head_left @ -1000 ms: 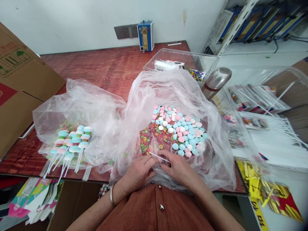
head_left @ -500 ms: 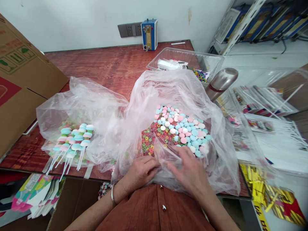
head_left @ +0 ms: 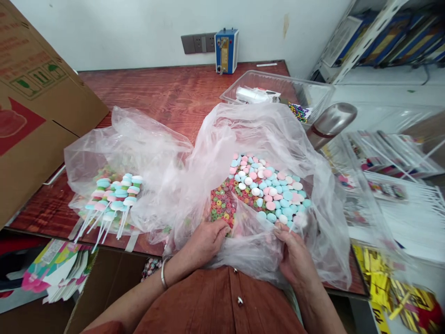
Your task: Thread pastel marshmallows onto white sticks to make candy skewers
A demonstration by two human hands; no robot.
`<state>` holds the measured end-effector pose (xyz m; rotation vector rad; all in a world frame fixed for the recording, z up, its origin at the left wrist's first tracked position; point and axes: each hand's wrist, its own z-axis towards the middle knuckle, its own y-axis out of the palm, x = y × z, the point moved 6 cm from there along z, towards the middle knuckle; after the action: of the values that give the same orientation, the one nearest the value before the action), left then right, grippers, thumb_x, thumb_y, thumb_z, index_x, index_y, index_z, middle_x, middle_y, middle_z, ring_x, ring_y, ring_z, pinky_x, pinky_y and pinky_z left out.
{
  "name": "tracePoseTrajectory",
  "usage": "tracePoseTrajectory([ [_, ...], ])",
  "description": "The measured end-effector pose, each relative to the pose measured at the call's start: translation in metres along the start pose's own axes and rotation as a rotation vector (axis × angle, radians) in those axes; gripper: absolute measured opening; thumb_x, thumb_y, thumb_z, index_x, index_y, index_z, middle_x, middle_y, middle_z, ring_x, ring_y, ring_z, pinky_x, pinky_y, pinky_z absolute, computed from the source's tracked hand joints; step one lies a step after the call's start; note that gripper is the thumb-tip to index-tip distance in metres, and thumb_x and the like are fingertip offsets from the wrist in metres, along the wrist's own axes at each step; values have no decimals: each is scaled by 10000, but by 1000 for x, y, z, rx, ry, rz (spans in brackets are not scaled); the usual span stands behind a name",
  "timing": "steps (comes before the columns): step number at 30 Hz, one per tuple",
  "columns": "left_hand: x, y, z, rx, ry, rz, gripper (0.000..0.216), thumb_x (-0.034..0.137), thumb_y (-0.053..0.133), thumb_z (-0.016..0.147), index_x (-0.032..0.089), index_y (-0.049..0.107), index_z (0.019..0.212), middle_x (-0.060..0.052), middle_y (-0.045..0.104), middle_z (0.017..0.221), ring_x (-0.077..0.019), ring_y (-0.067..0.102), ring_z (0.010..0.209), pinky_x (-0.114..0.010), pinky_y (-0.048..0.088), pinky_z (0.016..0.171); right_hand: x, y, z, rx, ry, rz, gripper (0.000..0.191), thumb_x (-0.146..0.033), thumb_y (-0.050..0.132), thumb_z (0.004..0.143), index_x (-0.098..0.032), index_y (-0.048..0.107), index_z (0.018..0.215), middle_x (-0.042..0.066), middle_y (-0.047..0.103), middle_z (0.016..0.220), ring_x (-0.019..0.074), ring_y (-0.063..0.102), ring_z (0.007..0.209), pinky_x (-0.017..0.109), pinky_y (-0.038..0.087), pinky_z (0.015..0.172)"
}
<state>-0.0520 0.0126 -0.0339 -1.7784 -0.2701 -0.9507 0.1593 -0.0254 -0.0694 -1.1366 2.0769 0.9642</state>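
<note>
A large clear plastic bag (head_left: 257,253) lies open before me. Inside it are pink, white and blue candies (head_left: 274,192) on the right and small multicoloured candy rings (head_left: 224,204) on the left. My left hand (head_left: 205,241) is closed at the bag's near edge beside the rings, its fingertips partly hidden. At the near right, thumb and fingers of my right hand (head_left: 295,253) pinch the bag's rim just below the pastel candies. To the left, several candy skewers (head_left: 116,195) with white sticks rest on a second plastic bag (head_left: 156,157).
A cardboard box (head_left: 45,106) stands at the left. Behind the bag are a clear plastic tray (head_left: 236,86) and a steel flask (head_left: 332,123). A blue device (head_left: 226,51) sits by the wall. Packets and white sticks (head_left: 410,195) lie at right, with yellow ties (head_left: 377,273) nearer.
My right hand has moved right from the bag's middle and closed on its near rim, which is drawn back. My left hand stays near the rings. The view has shifted slightly.
</note>
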Motion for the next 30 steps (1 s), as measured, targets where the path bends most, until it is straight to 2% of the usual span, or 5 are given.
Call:
tracePoseTrajectory([
  [5, 19, 11, 12, -314, 158, 4, 248, 170, 479, 911, 192, 655, 739, 42, 633, 649, -107, 568, 600, -210, 326, 566, 1, 4, 3, -15, 11, 66, 208, -309, 746, 616, -210, 567, 653, -43, 533, 563, 120, 449, 499, 224, 341, 456],
  [8, 21, 18, 16, -284, 154, 154, 224, 185, 512, 893, 199, 635, 706, 29, 645, 639, -128, 575, 583, -236, 294, 550, 3, 4, 3, -32, 12, 89, 216, -295, 752, 616, -203, 558, 637, -42, 536, 563, 114, 457, 502, 221, 351, 466],
  [14, 19, 25, 18, -148, 28, 274, 80, 263, 633, 850, 204, 662, 895, -23, 717, 748, -194, 644, 666, -257, 327, 568, 5, 5, 2, -46, 10, 206, 256, -286, 764, 603, -195, 525, 592, -57, 501, 545, 91, 428, 494, 204, 339, 474],
  [22, 34, 30, 24, -395, 279, 271, 185, 188, 608, 871, 191, 628, 687, -7, 709, 714, -160, 638, 637, -245, 329, 552, 6, 6, 8, -82, 54, 310, 253, -247, 782, 594, -191, 535, 603, -66, 505, 545, 86, 439, 493, 193, 349, 478],
  [30, 39, 47, 30, -402, 115, 482, 99, 194, 586, 859, 190, 682, 884, -85, 745, 808, -237, 674, 682, -289, 399, 576, 10, 6, 6, -80, 55, 347, 288, -269, 811, 603, -195, 534, 618, -68, 517, 568, 87, 445, 531, 185, 369, 502],
])
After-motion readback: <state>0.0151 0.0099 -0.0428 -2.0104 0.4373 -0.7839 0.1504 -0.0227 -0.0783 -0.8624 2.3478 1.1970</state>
